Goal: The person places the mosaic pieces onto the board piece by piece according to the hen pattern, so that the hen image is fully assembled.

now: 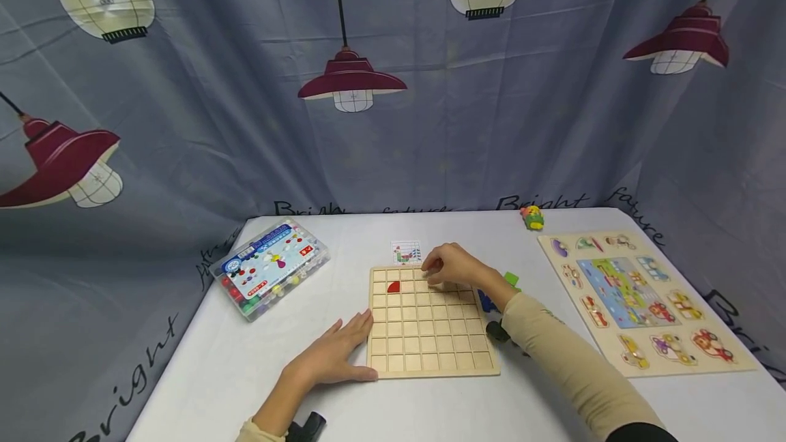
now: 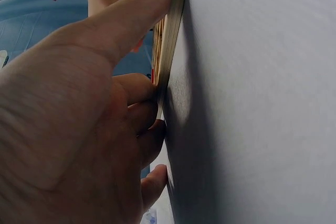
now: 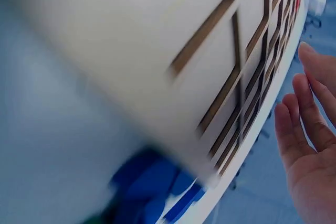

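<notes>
A square wooden grid board [image 1: 432, 374] lies on the white table, with a red quarter-circle piece [image 1: 394, 287] in a cell near its far left corner. My left hand [image 1: 334, 353] rests at the board's left side, thumb by the near corner and fingers spread along the edge. In the left wrist view the thumb [image 2: 131, 17] touches the board's side. Over the far part of the board hovers my right hand [image 1: 454, 264], fingers bent downward. The right wrist view shows its fingers [image 3: 310, 116] loosely extended, thumb near the index finger, no piece visible between them.
A small pattern card [image 1: 406, 252] lies beyond the board. Blue pieces [image 1: 487, 301] and a green piece [image 1: 512, 280] sit right of it, partly behind my forearm. A clear box of colored pieces [image 1: 270, 268] stands left, a picture puzzle board [image 1: 645, 302] right, a small toy [image 1: 532, 217] behind.
</notes>
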`<state>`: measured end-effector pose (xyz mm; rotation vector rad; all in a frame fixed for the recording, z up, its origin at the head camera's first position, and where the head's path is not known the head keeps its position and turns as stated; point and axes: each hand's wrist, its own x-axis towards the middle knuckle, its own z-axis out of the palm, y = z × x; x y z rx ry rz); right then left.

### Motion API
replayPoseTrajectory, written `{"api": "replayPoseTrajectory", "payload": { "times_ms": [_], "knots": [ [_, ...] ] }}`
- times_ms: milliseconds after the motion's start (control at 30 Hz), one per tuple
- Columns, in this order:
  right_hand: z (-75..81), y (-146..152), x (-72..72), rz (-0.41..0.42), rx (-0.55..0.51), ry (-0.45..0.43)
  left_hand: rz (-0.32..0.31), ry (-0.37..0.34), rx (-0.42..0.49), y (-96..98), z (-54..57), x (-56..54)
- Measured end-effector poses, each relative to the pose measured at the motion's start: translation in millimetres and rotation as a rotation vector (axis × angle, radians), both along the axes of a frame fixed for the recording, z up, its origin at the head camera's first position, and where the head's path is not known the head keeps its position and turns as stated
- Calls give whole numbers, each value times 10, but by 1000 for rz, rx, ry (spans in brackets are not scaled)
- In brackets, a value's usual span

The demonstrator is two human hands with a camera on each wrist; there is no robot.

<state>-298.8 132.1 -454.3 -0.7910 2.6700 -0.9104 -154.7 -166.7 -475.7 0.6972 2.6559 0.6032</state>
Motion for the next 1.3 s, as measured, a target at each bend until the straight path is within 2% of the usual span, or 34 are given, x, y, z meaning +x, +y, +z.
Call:
{"api": "replayPoseTrajectory", "payload": {
  "times_ms": [433,700,833,933,1300],
  "knots": [
    [-47,533,-47,-65,23,-42,-6,12,-14,-7,-55,-29],
    [-61,827,-60,-82,53,-15,-9,9,0,-6,-20,-7],
    [-65,954,-53,-110,82,-46,-9,2,-4,0,-10,-9],
    [-84,1023,-59,-125,109,-79,-4,-3,-3,-3,-10,-8],
    [-82,1161,-47,-105,131,-60,-7,3,5,-3,-7,-8]
  ]
}}
